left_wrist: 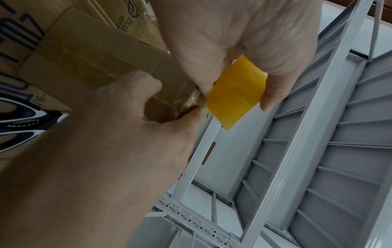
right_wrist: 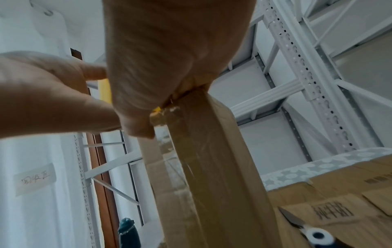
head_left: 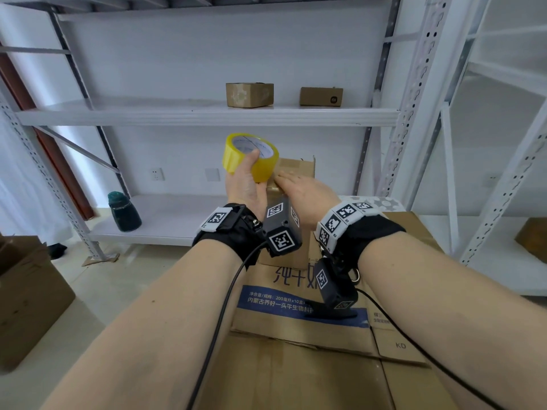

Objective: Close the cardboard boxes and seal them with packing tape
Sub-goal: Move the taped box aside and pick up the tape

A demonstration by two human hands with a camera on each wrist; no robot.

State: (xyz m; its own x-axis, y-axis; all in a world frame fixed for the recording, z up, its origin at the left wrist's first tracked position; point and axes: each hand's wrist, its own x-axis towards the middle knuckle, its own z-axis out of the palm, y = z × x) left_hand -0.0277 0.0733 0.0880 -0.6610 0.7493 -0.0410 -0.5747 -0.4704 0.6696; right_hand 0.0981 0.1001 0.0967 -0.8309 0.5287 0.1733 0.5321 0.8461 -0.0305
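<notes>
My left hand [head_left: 245, 182] grips a yellow roll of packing tape [head_left: 236, 156], lifted just left of a small cardboard box [head_left: 299, 165]. In the left wrist view the roll [left_wrist: 235, 94] sits between the thumb and fingers of that hand [left_wrist: 244, 38]. The box stands on a large flattened carton [head_left: 296, 365]. My right hand [head_left: 296, 184] lies on top of the box with its fingers stretched out. A strip of clear tape [right_wrist: 201, 151] runs along the box top, and the right hand [right_wrist: 169, 67] presses on its far end.
Scissors [right_wrist: 305, 228] lie on the carton to the right of the box. Behind stands a white metal rack [head_left: 207, 115] with two small boxes [head_left: 249, 94] [head_left: 321, 96] on a shelf and a dark green bottle [head_left: 124, 213] lower down. An open carton [head_left: 26, 297] stands on the floor at left.
</notes>
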